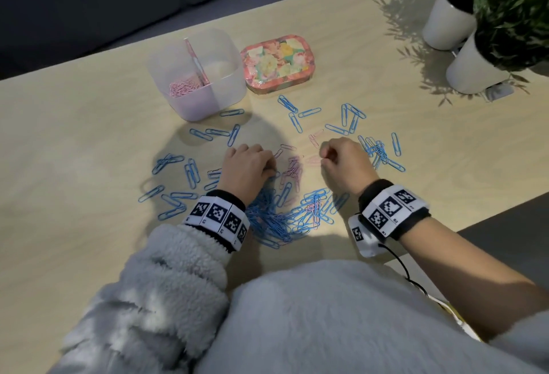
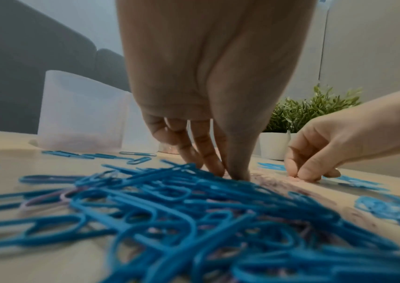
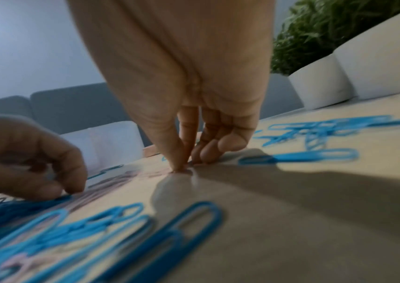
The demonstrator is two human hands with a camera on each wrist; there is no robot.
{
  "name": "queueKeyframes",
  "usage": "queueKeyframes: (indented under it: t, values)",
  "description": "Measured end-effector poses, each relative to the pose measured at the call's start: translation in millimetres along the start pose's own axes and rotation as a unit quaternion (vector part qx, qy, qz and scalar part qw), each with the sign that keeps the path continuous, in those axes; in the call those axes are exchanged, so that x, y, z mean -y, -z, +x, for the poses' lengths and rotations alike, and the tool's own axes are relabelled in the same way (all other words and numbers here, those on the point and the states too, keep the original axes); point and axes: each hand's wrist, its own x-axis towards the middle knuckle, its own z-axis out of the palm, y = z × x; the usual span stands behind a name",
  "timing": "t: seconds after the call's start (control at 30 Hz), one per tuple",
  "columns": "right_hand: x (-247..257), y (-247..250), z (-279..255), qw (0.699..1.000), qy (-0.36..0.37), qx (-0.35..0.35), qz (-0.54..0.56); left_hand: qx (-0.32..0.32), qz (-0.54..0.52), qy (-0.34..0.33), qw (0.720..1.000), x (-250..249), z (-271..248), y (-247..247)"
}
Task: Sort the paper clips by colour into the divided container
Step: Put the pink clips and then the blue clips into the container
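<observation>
A translucent divided container [image 1: 221, 88] stands at the back left, with pink clips [image 1: 183, 87] in its left compartment. Blue paper clips [image 1: 269, 219] lie heaped near me and scattered all around. A small cluster of pink clips [image 1: 293, 167] lies between my hands. My left hand [image 1: 271, 167] is curled down at that cluster's left edge, thumb and fingertips [image 2: 218, 169] pinched together on the clips there. My right hand [image 1: 322, 157] pinches a pink clip [image 1: 313, 160] flat against the table, thumb and forefinger meeting [image 3: 184, 166].
A floral tin [image 1: 277, 65] sits right of the container. Two white plant pots [image 1: 472, 62] stand at the back right. The table's front edge [image 1: 475, 226] runs close behind my right wrist. A dark sofa lies beyond the table.
</observation>
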Motion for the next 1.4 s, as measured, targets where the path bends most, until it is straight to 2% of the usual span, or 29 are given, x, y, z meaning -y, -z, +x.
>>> queueKeyframes:
  t: [0.17, 0.23, 0.3, 0.4, 0.53, 0.6, 0.73, 0.8, 0.9, 1.0, 1.1, 1.27, 1.3, 1.4]
  values:
    - [28, -7, -3, 0.996, 0.083, 0.008, -0.035, -0.032, 0.009, 0.036, 0.999, 8, -14, 3]
    - [37, -10, -10, 0.99, 0.128, 0.042, -0.045, -0.05, 0.003, 0.032, 0.998, 4, -20, 0]
    - [41, -17, -17, 0.984, 0.148, 0.076, -0.061, -0.032, -0.01, 0.025, 0.999, -3, -24, -5]
    - [37, -23, -18, 0.986, 0.144, 0.068, -0.053, 0.027, 0.014, 0.013, 0.999, -10, -27, -10]
    - [38, -25, -8, 0.989, 0.127, 0.062, -0.036, 0.048, 0.017, 0.004, 0.999, -6, -29, -6]
    - [38, -25, -1, 0.99, 0.117, 0.069, -0.048, 0.044, 0.007, 0.006, 0.999, -4, -28, -2]
    - [30, -10, 6, 0.996, 0.083, 0.034, -0.007, -0.007, -0.047, 0.031, 0.998, 2, -14, 7]
    - [28, -5, -3, 0.991, 0.103, 0.084, -0.014, -0.014, -0.055, 0.034, 0.998, 2, -6, 11]
    - [28, -13, -23, 0.979, 0.119, 0.15, -0.072, 0.011, -0.038, 0.027, 0.999, 0, 2, 12]
    - [25, -19, -25, 0.985, 0.101, 0.119, -0.078, 0.051, 0.0, 0.011, 0.999, -5, 0, 7]
    - [24, -11, -11, 0.994, 0.071, 0.08, -0.03, 0.075, 0.007, 0.011, 0.997, -4, -3, 3]
    - [13, 12, 24, 0.997, 0.015, -0.042, 0.064, 0.037, -0.082, 0.027, 0.996, -3, 15, 6]
    - [11, 15, 30, 0.997, 0.007, -0.052, 0.05, 0.041, -0.087, 0.03, 0.995, -5, 20, 6]
    - [11, 11, 38, 0.999, 0.026, -0.024, -0.019, 0.051, -0.108, 0.031, 0.992, -16, 31, 2]
